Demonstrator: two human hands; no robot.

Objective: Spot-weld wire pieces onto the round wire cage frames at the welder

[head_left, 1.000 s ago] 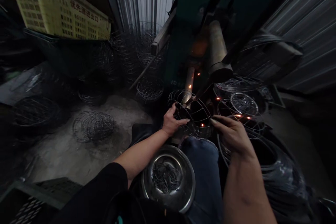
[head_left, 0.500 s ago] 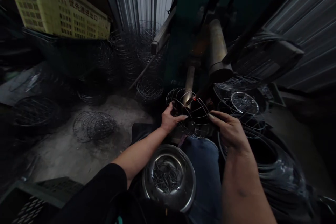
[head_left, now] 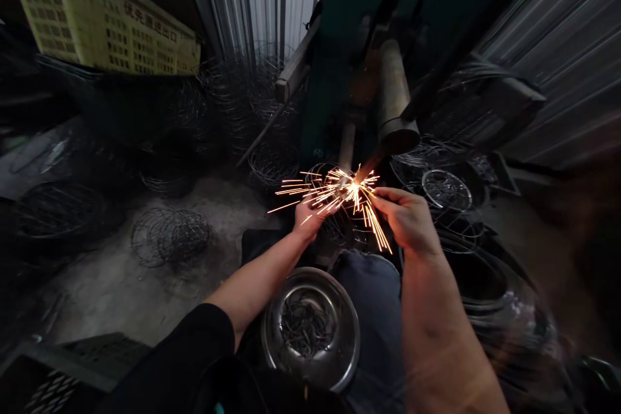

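Bright sparks burst from the tip of a spot welder in front of me, where a round wire frame sits against it. My left hand grips the frame's left side, thumb toward the sparks. From the right, my right hand pinches close beside the glowing point, its fingertips at the frame; the glare partly hides what lies between them. Below my hands, a steel bowl rests at my lap, with small metal strips inside.
A thick metal cylinder juts out above the sparks. Wire frames lie on the floor at left, with more stacked behind. A yellow crate stands at upper left. Wire coils and a round wire piece are at right.
Sparks now fly where only a small red glow showed before. My right hand has moved slightly left and up, nearer the welder's tip, and the wire frame has turned or shifted between my hands.
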